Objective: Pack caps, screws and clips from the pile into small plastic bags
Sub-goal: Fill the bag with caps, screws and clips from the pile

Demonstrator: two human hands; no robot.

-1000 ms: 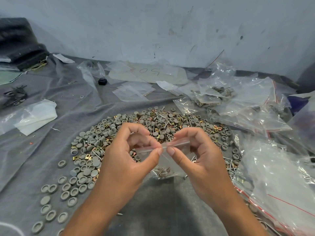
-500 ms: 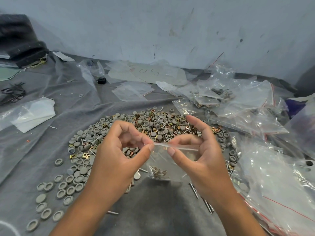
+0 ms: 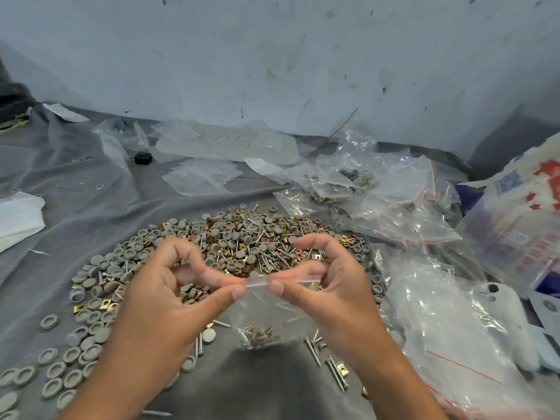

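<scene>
I have the small bag pinched by its top strip between both hands, held above the grey cloth just in front of the pile. My left hand nips the strip's left end between thumb and forefinger; my right hand nips it just beside, thumb under and forefinger along the strip, the other fingers curled loose above. The bag hangs clear and nearly flat, with a small clump of screws and clips settled in its bottom corner. Against half a second ago, the two thumbs sit closer together on the strip and the right forefinger has curled down from its raised pose; the clump lies lower in the bag. Behind it the pile mixes grey caps, screws and brass clips, with loose caps spread to the left and a few screws lying under my right wrist. To the right is a heap of filled bags holding hardware, and a large clear bag nearer me. Flat bags lie beyond the pile, near a sheet marked "50".
</scene>
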